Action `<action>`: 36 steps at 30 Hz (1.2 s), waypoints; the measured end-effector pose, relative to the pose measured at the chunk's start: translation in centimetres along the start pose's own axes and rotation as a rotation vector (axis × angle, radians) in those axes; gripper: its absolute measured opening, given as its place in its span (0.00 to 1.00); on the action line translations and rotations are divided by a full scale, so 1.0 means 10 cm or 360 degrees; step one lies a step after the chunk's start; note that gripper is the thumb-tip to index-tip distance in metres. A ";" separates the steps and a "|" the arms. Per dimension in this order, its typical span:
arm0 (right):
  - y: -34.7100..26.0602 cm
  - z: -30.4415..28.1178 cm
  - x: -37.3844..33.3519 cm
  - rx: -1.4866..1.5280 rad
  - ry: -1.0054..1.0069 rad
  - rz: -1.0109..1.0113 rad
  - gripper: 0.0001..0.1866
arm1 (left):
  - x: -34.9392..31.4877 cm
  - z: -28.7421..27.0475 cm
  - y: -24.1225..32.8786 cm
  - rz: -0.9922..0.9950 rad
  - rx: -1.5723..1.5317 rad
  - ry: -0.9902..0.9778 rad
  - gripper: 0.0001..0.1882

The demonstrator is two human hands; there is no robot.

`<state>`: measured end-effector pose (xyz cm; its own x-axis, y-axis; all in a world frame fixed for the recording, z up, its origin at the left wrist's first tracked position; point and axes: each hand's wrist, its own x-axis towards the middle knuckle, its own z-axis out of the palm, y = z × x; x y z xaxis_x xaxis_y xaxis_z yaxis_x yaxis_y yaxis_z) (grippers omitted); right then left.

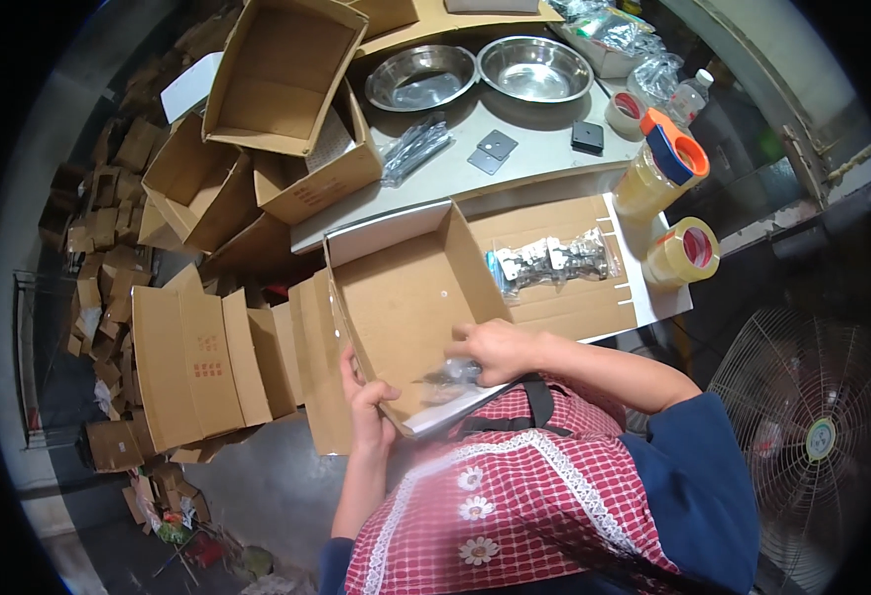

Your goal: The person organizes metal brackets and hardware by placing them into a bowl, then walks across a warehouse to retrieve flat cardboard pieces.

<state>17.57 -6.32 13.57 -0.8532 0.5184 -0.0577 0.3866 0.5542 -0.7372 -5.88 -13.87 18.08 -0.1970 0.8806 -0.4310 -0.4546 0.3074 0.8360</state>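
A shallow open cardboard box [391, 297], brown inside with white outer sides, tilts in front of me at the table's edge. My left hand [368, 407] grips its near left wall, thumb inside and fingers outside. Inside the near end, my right hand [495, 352] is closed on a clear plastic bag [452, 377] of greyish parts; motion blurs it and its contents cannot be made out. Right of the box, bagged metal fittings [554, 260] rest on a flat piece of cardboard [582, 213].
Two steel bowls [534, 71], a bag of dark strips [415, 151], dark square plates [492, 149] and tape rolls [681, 255] are on the table. An orange-and-blue tape dispenser [675, 149] tops one stack. Open cartons [197, 357] crowd the left; a fan [820, 436] stands right.
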 end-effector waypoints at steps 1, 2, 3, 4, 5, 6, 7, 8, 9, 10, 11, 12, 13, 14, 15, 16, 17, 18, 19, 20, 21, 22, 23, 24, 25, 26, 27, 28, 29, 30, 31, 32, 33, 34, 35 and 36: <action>0.01 -0.01 0.00 -0.0006 -0.0002 0.0009 0.29 | -0.01 0.05 0.03 0.0070 0.0073 -0.0002 0.48; 0.02 -0.02 0.01 0.0063 0.0157 0.0038 0.28 | -0.01 0.13 0.06 0.0109 0.0053 -0.0028 0.50; 0.04 -0.04 0.00 0.0131 0.0316 0.0067 0.26 | -0.02 0.22 0.09 0.0105 0.0045 -0.0034 0.50; 0.05 -0.12 -0.01 0.0272 0.0537 0.0060 0.23 | -0.03 0.31 0.11 0.0198 0.0087 -0.0052 0.50; 0.06 -0.20 -0.03 0.0347 0.0684 0.0053 0.26 | -0.05 0.36 0.13 0.0299 0.0129 -0.0053 0.50; 0.10 -0.29 -0.06 0.0501 0.0803 0.0056 0.26 | -0.06 0.40 0.15 0.0298 0.0118 -0.0044 0.50; 0.16 -0.37 -0.11 0.0663 0.0922 0.0058 0.26 | -0.05 0.43 0.16 0.0434 0.0252 -0.0067 0.50; 0.12 -0.52 -0.18 0.0935 0.0863 0.0308 0.25 | -0.04 0.43 0.18 0.0574 0.0391 -0.0083 0.51; 0.10 -0.64 -0.24 0.1200 0.0791 0.0563 0.24 | -0.03 0.41 0.18 0.0578 0.0392 -0.0060 0.51; 0.18 -0.71 -0.31 0.0940 0.0902 0.0453 0.24 | 0.01 0.42 0.20 0.0698 0.0567 -0.0045 0.50; 0.27 -0.76 -0.38 0.0676 0.1007 0.0345 0.24 | 0.04 0.44 0.21 0.0817 0.0741 -0.0030 0.50; 0.49 -0.75 -0.44 0.0204 0.1011 0.0176 0.26 | 0.07 0.50 0.24 0.0843 0.0715 -0.0095 0.49; 0.69 -0.65 -0.50 0.0203 0.1023 0.0178 0.26 | 0.09 0.53 0.27 0.0847 0.0719 -0.0106 0.49; 0.89 -0.55 -0.57 -0.0108 0.0889 0.0290 0.27 | 0.13 0.56 0.29 0.0901 0.0875 -0.0102 0.48; 0.97 -0.50 -0.59 -0.0410 0.0743 0.0394 0.27 | 0.14 0.58 0.32 0.0957 0.1035 -0.0088 0.48; 0.90 -0.54 -0.60 -0.0440 0.0369 0.0644 0.26 | 0.13 0.62 0.36 0.0955 0.1116 -0.0071 0.48; 0.90 -0.49 -0.61 -0.0437 0.0379 0.0644 0.26 | 0.11 0.67 0.39 0.0955 0.1198 -0.0061 0.48; 0.92 -0.42 -0.62 -0.0527 0.0642 0.0431 0.26 | 0.12 0.77 0.40 0.1028 0.1229 -0.0059 0.49; 0.93 -0.34 -0.64 -0.0611 0.0898 0.0219 0.27 | 0.13 0.85 0.40 0.1093 0.1261 -0.0059 0.50; 0.75 -0.39 -0.62 -0.0378 0.0959 0.0237 0.27 | 0.15 0.89 0.40 0.1157 0.1349 -0.0045 0.50; 0.63 -0.39 -0.57 -0.0238 0.1110 0.0170 0.28 | 0.19 0.91 0.38 0.1150 0.1360 -0.0049 0.50; 0.38 -0.47 -0.53 -0.0065 0.1073 0.0080 0.30 | 0.24 0.94 0.35 0.1113 0.1302 -0.0057 0.50; 0.18 -0.52 -0.48 0.0099 0.1044 -0.0008 0.32 | 0.28 0.96 0.33 0.1126 0.1293 -0.0078 0.50; 0.16 -0.44 -0.41 -0.0033 0.1088 -0.0057 0.35 | 0.31 1.01 0.32 0.1143 0.1284 -0.0106 0.50; 0.16 -0.39 -0.35 -0.0171 0.1129 -0.0107 0.37 | 0.35 1.05 0.31 0.1158 0.1272 -0.0132 0.50; 0.06 -0.43 -0.33 -0.0363 0.1042 -0.0138 0.40 | 0.36 1.07 0.31 0.1142 0.1268 -0.0157 0.50; 0.11 -0.31 -0.27 -0.0346 0.1029 -0.0080 0.38 | 0.36 1.12 0.31 0.1127 0.1246 -0.0194 0.50; 0.16 -0.26 -0.19 -0.0377 0.0877 -0.0020 0.37 | 0.34 1.16 0.31 0.1112 0.1228 -0.0228 0.50; 0.22 -0.20 -0.14 -0.0405 0.0723 0.0049 0.36 | 0.34 1.22 0.29 0.1092 0.1207 -0.0269 0.50; 0.33 -0.13 -0.09 -0.0221 0.0643 0.0119 0.34 | 0.29 1.29 0.30 0.1144 0.1308 -0.0302 0.51; 0.42 -0.09 -0.03 -0.0326 0.0527 0.0139 0.33 | 0.25 1.33 0.31 0.1203 0.1409 -0.0321 0.51; 0.45 -0.05 0.01 -0.0406 0.0484 0.0138 0.32 | 0.29 1.29 0.27 0.1232 0.1386 -0.0358 0.51; 0.47 0.00 0.03 -0.0487 0.0440 0.0138 0.31 | 0.30 1.28 0.24 0.1234 0.1395 -0.0378 0.51; 0.41 -0.02 0.04 -0.0483 0.0451 0.0137 0.31 | 0.29 1.25 0.22 0.1216 0.1402 -0.0386 0.50; 0.33 -0.05 0.03 -0.0474 0.0397 0.0160 0.25 | 0.30 1.23 0.22 0.1197 0.1409 -0.0392 0.49; 0.28 -0.08 0.04 -0.0465 0.0343 0.0182 0.20 | 0.30 1.23 0.19 0.1191 0.1359 -0.0395 0.47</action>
<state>18.59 -4.09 12.00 -0.7175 0.6956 0.0374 0.5852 0.6309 -0.5094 3.36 -6.20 22.51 0.0500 0.9625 0.2667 0.4554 -0.2596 0.8516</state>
